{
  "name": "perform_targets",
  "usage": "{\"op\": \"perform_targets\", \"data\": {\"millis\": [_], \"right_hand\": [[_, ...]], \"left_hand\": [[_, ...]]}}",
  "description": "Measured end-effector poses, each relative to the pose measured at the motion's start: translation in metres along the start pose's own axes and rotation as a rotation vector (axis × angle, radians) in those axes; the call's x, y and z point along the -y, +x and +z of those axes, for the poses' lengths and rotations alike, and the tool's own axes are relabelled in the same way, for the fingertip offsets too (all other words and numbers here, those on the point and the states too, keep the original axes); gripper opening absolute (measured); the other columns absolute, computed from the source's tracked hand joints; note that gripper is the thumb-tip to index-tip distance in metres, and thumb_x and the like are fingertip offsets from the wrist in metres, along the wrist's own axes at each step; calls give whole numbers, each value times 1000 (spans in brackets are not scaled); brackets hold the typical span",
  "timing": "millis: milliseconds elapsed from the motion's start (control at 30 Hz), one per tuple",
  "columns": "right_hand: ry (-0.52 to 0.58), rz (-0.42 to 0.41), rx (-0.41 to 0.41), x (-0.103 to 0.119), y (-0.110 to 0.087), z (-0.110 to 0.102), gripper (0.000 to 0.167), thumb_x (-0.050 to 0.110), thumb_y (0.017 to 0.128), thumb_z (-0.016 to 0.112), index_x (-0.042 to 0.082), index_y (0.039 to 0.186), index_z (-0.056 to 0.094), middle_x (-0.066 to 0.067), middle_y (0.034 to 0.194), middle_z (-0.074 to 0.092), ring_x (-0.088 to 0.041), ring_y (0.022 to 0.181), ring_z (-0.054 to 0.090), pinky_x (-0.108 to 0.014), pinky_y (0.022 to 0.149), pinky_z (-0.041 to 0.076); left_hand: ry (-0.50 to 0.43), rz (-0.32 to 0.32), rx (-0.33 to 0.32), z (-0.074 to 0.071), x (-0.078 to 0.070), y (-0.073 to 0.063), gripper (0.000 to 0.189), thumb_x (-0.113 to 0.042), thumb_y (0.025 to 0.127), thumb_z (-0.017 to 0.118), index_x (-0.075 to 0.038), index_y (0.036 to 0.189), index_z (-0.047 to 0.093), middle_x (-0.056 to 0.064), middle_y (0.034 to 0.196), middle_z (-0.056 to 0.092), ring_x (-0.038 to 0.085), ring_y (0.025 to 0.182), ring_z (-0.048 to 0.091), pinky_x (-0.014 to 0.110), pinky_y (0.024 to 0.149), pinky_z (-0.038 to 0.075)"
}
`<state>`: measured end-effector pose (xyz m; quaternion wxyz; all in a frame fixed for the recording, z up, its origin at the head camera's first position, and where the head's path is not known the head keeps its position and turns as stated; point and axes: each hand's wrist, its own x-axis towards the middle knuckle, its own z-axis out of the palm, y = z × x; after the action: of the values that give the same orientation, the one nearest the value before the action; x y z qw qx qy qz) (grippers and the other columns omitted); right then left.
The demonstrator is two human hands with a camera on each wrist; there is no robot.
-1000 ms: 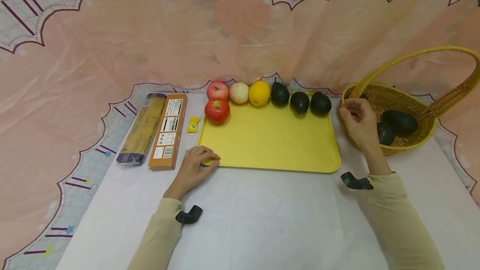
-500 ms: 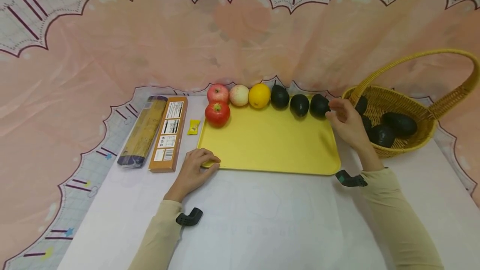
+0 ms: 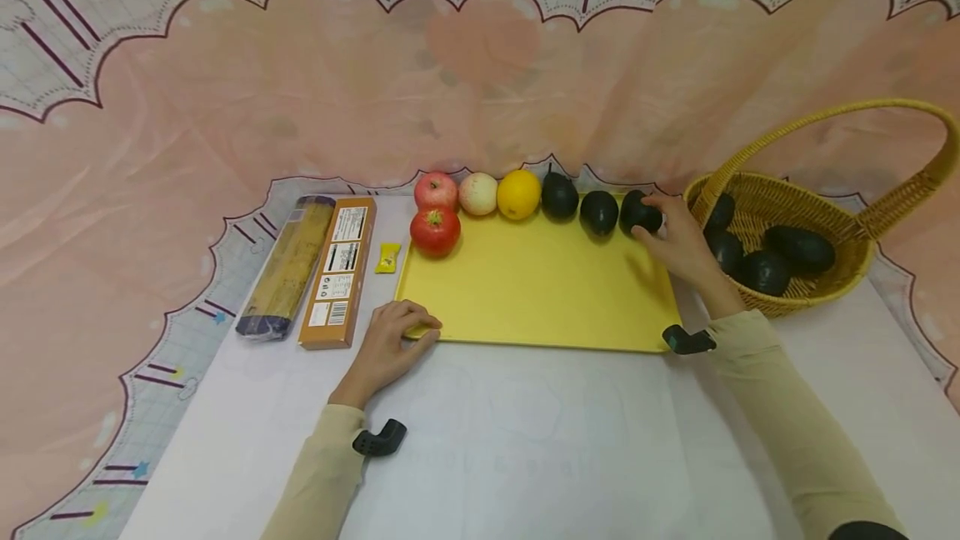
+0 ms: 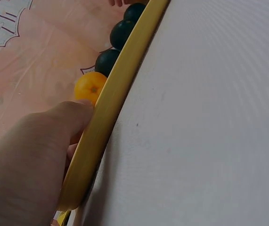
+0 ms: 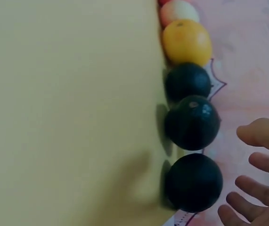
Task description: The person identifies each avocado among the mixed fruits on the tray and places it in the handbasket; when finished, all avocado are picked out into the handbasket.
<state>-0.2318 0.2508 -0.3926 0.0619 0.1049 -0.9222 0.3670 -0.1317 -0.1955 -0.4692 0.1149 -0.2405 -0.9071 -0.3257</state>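
Observation:
In the head view a dark green avocado (image 3: 637, 213) sits at the back right corner of the yellow tray (image 3: 540, 298). My right hand (image 3: 686, 244) reaches over the tray's right edge, thumb and fingertips at that avocado. Its fingers are spread in the right wrist view, beside the end avocado (image 5: 194, 182). My left hand (image 3: 390, 348) rests at the tray's near left corner, thumb along the rim (image 4: 113, 101). Two more avocados (image 3: 598, 213) continue the back row, then an orange (image 3: 519, 194), a pale speckled fruit (image 3: 477, 193) and an apple (image 3: 436, 190). A tomato (image 3: 435, 231) sits before the apple.
On the right a wicker basket (image 3: 870, 244) with a tall handle holds several avocados (image 3: 798, 248). Left of the tray lie a yellow wrapped sweet (image 3: 387, 257), a long orange-brown box (image 3: 339, 272) and a clear pack of dry noodles (image 3: 287, 269).
My right hand has moved left from the basket to the end avocado on the tray. The left hand keeps its place at the tray corner.

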Motion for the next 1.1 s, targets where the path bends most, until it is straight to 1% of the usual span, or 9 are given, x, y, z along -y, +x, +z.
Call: {"op": "perform_targets", "data": {"millis": [133,233,333,500,633,767,1000,1100], "right_hand": [[-99,21,45,-6,9,3,59,19,91,62,-1,139,34,-29,145,26,-46,132,29,-60,105,27],[-148,33,71,-9,14,4,62,20,90,62,1,141,32,-29,146,24,-47,133,28,-60,106,26],[-174,33,91,-11,18,6,67,21,89,63,1,144,29,-30,148,21,-48,134,26,-61,107,24],[-174,44,116,-15,23,9,73,19,88,65,-3,145,25,-32,149,16,-51,134,24,-61,107,24],[-150,71,83,-20,27,12,68,18,86,67,0,139,28,-31,144,21,-51,130,30,-60,105,27],[-147,66,41,-23,30,15,62,15,84,70,-1,129,30,-32,136,28,-50,124,35,-59,103,28],[-157,55,9,-20,28,18,61,10,82,71,-3,127,31,-33,131,32,-51,120,38,-59,102,30],[-167,53,6,-17,25,20,60,10,81,70,-1,127,32,-32,133,32,-50,120,39,-59,101,31]], "left_hand": [[0,-13,7,0,-1,0,9,-24,84,71,-21,93,71,-4,97,62,17,101,52,44,99,30],[-1,-27,14,0,-1,-1,9,-24,84,71,-21,93,71,-4,97,62,17,102,52,43,99,30],[-1,-27,15,0,-1,-1,9,-24,84,71,-21,93,71,-4,97,62,17,102,52,43,100,30],[-2,-10,8,2,-2,-1,10,-25,84,71,-21,93,71,-3,97,62,18,102,52,45,100,30],[0,-8,7,2,-1,0,9,-25,84,71,-21,93,71,-4,97,62,17,102,52,44,99,30],[2,-13,5,2,0,0,9,-24,84,71,-22,93,71,-4,97,62,17,102,52,43,99,31],[7,-16,11,0,-2,0,9,-25,85,71,-21,93,71,-3,97,62,18,103,52,44,99,31],[8,-15,11,-1,-1,0,9,-25,85,71,-21,93,71,-3,97,62,18,103,53,44,99,31]]}}
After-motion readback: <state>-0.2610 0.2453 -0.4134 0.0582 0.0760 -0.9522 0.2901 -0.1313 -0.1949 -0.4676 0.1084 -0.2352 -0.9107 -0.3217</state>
